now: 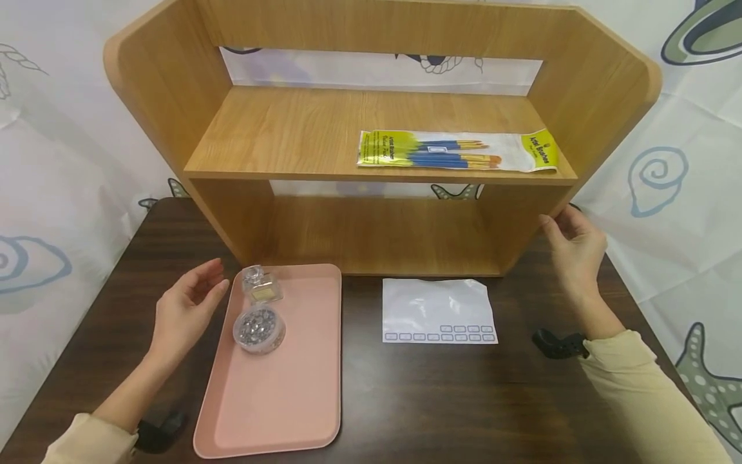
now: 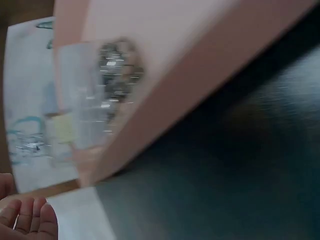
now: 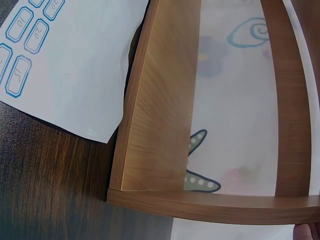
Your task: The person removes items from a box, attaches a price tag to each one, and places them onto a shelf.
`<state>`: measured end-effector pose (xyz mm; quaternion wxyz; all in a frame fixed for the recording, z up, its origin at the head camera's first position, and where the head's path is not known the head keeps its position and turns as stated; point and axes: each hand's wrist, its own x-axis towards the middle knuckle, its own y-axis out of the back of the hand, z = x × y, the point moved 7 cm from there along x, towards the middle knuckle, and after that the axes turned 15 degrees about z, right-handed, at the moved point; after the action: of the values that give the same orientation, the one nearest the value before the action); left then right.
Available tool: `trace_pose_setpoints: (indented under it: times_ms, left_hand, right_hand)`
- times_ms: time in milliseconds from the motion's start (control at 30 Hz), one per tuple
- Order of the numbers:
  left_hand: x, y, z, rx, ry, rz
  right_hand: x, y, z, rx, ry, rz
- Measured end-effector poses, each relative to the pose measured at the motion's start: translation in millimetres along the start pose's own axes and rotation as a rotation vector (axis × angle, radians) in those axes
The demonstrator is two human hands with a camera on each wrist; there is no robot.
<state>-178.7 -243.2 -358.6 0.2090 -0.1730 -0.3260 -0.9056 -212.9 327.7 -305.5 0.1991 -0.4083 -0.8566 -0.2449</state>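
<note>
left fingers (image 1: 203, 272) loosely bent, holding nothing – beside pink tray (image 1: 290, 386), right fingers (image 1: 553, 233) gripping wooden shelf (image 1: 290, 132)

wooden shelf (image 1: 330, 122): light brown, with two levels, standing upright.
pink tray (image 1: 295, 386): rectangular, low rim, lying flat before the wooden shelf's left part.

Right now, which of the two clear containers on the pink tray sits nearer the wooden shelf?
The bottle with the yellowish label, at the tray's far-left corner; the round tub of silvery bits sits closer to you, farther from the shelf.
</note>
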Motion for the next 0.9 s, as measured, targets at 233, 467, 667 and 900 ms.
trace_pose_setpoints:
  times_ms: [233,467,667,900]
  left_hand:
    - [-15.0,-11.9,-40.5,0.014,0.134,-0.095]
    - [-24.0,-19.8,-52.2,0.030,0.172,-0.131]
    - [-27.3,-21.6,-53.5,0.024,0.186,-0.112]
    - [-31.8,-23.6,-53.5,0.031,0.221,-0.115]
  right_hand:
    - [-0.7,0,1,-0.012,-0.007,0.005]
    - [-6.2,3,2,0.011,-0.047,0.004]
    - [-20.0,15,-15,0.311,-0.142,0.125]
    - [-45.8,6,-45,0.627,-0.095,0.129]
